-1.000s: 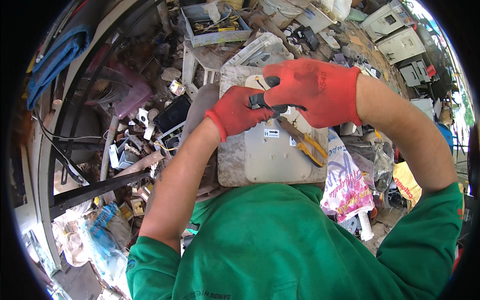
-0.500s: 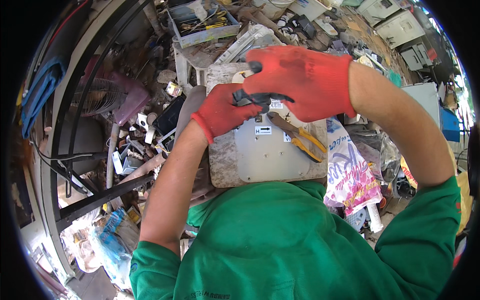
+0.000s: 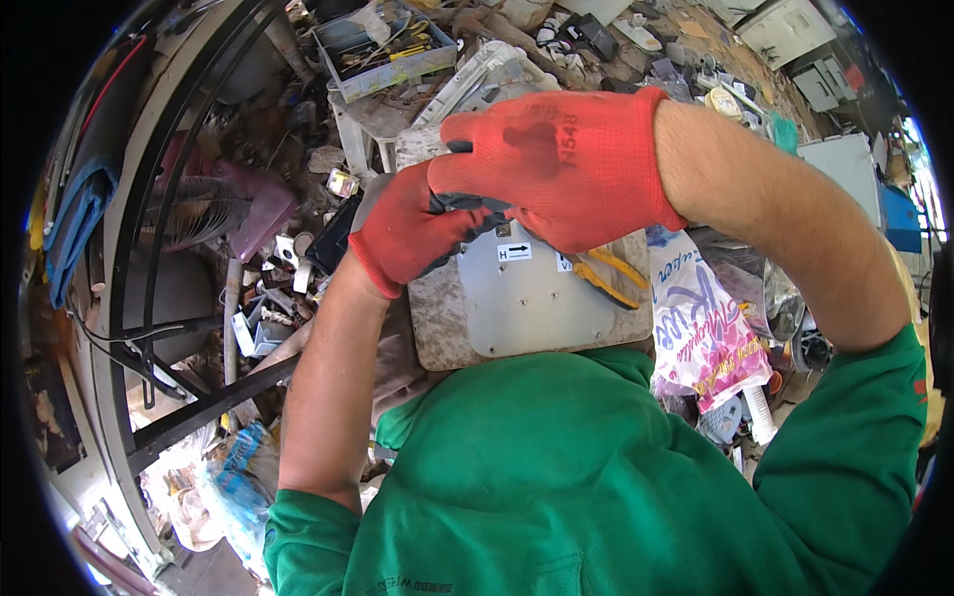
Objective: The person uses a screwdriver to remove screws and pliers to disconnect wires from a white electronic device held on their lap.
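Note:
My left hand [image 3: 397, 223] and my right hand [image 3: 566, 164], both in red gloves with dark palms, meet over the far part of a flat grey metal panel [image 3: 532, 303]. Fingers on both are curled closed against each other; whatever lies between them is hidden. The panel, with small screws and arrow labels, rests on a worn, stained board [image 3: 437, 333] before my lap. Pliers [image 3: 614, 278] with yellow-orange handles lie on the panel's right side, their jaws covered by my right hand.
Behind the board, a grey-blue tray [image 3: 397, 72] of tools sits on a small stool [image 3: 350, 129]. A black metal frame [image 3: 214, 397] and a fan [image 3: 194, 214] stand at left. A printed plastic bag [image 3: 696, 318] hangs at right. Scrap parts litter the ground around.
Both hands have shifted left, and the right glove now covers the pliers' jaws, which showed before. The fingers have drawn closer together. The view has shifted slightly.

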Tool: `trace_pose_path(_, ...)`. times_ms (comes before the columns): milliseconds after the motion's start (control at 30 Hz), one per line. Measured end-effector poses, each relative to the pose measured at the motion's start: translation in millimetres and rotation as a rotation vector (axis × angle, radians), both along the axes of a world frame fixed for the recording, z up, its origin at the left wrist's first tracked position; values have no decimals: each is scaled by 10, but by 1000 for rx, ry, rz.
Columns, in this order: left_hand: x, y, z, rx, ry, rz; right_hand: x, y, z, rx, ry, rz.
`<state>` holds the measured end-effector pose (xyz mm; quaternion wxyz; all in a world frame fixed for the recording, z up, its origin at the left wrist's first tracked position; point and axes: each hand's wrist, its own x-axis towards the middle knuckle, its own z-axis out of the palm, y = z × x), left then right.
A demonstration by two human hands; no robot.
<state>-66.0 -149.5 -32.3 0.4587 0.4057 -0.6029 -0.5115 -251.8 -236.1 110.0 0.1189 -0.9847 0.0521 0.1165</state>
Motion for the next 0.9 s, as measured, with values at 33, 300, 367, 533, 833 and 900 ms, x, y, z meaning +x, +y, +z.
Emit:
trace_pose_path(33,-16,-5,14,-23,5,-3,10,9,7,-2,2,5)
trace_pose_path(300,-295,81,103,-23,-130,251,126,188,170,-150,171,-293)
trace_pose_path(367,-303,94,108,22,-124,248,141,173,181,-98,233,-253)
trace_pose_path(533,-69,53,139,53,25,71,141,78,171,8,206,-159)
trace_pose_path(833,-72,27,97,-69,-64,166,215,34,283,46,256,-188)
trace_pose_path(900,-135,12,96,-49,0,217,249,55,296,-56,270,-257)
